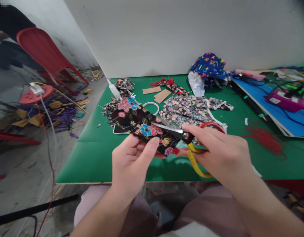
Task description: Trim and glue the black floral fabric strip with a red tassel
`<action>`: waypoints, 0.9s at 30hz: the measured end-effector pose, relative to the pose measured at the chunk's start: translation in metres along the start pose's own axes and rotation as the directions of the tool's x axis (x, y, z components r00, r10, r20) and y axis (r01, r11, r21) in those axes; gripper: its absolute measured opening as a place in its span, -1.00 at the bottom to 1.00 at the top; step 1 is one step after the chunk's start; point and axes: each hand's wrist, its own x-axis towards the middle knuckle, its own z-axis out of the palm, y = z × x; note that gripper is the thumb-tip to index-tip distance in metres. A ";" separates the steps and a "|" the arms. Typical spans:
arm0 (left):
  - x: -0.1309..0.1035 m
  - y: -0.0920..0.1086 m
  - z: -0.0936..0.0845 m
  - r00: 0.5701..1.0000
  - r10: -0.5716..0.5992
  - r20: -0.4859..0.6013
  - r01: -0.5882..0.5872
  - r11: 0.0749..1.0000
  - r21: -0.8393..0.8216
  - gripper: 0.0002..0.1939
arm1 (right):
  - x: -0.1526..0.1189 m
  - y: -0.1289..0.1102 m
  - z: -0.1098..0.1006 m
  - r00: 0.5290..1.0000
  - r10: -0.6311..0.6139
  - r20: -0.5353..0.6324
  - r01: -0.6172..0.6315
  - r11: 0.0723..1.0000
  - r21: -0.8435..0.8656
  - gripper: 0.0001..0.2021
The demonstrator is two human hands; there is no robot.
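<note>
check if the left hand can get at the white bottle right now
Probably not while it grips the dark floral fabric: the left hand is taken up with that cloth, and the scissors are on it. Otherwise the bottle looks open from the table's left edge.

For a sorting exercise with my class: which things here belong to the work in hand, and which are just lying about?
In the work:
floral strip, held in the left hand
scissors, held in the right hand, blades at the strip

Apparently just lying about:
white bottle
brown cards
blue cloth
purple device
red chair
</note>
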 end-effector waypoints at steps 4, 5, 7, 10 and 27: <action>0.000 0.000 0.000 1.000 -0.004 -0.007 0.004 1.000 0.006 -0.91 | -0.001 0.000 0.000 1.000 -0.002 0.006 0.003 1.000 -0.019 -0.65; 0.000 0.000 0.000 1.000 -0.007 -0.006 0.007 1.000 0.009 -0.91 | -0.002 -0.001 -0.001 1.000 -0.002 0.007 0.002 1.000 -0.024 -0.67; 0.000 0.000 0.000 1.000 -0.015 -0.005 0.015 1.000 0.013 -0.92 | -0.002 -0.001 -0.001 1.000 0.001 0.003 0.000 0.999 -0.034 -0.69; 0.000 0.000 0.000 1.000 -0.020 -0.008 0.021 1.000 0.009 -0.93 | -0.001 -0.001 0.000 1.000 0.000 -0.008 -0.001 0.999 -0.044 -0.72; 0.006 -0.004 -0.006 0.996 -0.090 -0.008 0.089 0.991 -0.100 -0.91 | 0.002 0.000 -0.003 0.988 0.079 0.134 -0.103 0.977 0.185 -0.51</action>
